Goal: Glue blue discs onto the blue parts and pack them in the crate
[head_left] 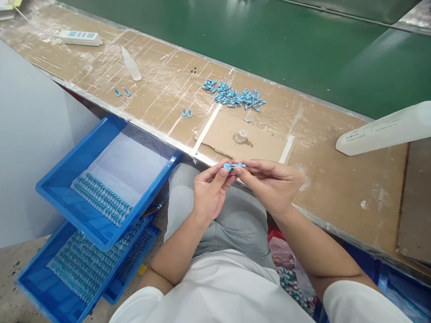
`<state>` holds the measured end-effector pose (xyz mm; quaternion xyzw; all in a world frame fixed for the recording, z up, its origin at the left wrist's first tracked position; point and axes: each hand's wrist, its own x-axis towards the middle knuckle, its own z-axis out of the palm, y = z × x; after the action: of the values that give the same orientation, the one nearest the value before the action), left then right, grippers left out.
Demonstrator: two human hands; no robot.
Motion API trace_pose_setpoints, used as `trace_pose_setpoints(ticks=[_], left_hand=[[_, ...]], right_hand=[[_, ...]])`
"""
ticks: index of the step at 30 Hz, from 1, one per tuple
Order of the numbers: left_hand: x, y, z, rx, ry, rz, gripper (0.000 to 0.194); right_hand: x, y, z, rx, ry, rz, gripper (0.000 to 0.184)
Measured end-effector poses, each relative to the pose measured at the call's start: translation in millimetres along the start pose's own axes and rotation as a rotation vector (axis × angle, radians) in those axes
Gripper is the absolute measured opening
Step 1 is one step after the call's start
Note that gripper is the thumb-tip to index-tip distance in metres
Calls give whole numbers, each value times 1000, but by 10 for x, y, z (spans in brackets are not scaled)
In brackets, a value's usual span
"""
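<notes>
A tape-patched workbench (347,190) crosses my remote view. I have the left hand (210,189) and right hand (274,183) together, fingertips pinched on a small blue piece (227,166) lying between them, long axis crosswise, neither hand clearly nearer. Beyond, a clear cup (241,136) on the cardboard mat (264,144) stands before the blue heap (230,96).

Print (386,128) on the large bottle (401,126) is illegible.

Workshop | taped workbench (351,189) | heap of blue parts (234,96) | trays (83,154) (pieces (103,198) in rows)
</notes>
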<state>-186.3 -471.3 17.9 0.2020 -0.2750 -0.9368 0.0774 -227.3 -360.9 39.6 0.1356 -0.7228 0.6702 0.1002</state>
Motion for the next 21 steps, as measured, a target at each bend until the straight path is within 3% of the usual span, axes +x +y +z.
trace_pose_setpoints(ticks=[7, 16, 21], left_hand=[[2, 0, -26, 60, 11, 12, 28], [-2, 119, -75, 204, -81, 92, 26], [-22, 161, -46, 223, -73, 125, 28]], right_hand=[[-56, 32, -41, -49, -21, -7, 21], [-68, 25, -5, -21, -46, -56, 23], [-31, 20, 33, -14, -58, -56, 17]])
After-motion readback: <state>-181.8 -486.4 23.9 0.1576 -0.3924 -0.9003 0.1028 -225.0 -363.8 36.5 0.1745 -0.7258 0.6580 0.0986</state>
